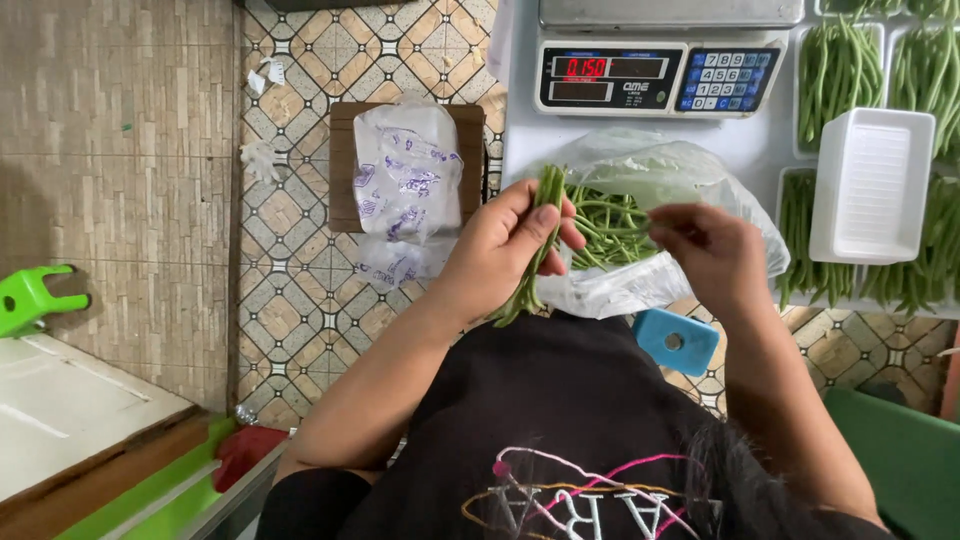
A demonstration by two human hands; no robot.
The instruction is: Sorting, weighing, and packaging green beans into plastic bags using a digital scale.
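Nearest the body, the left hand (pixel 505 240) closes around a small bundle of long green beans (pixel 538 245), gathered side by side so their ends line up; the bundle's long axis runs nearly upright in view, tips toward the digital weighing scale (pixel 655 75) and tails toward the person's lap. Just beyond, the right hand (pixel 710 245) pinches a single bean from the open clear plastic bag of loose beans (pixel 665 180) at the white table's (pixel 745 145) near edge, beside white foam trays (pixel 870 185).

Beans (pixel 610 225) in bag (pixel 680 175), scale (pixel 660 75) behind it
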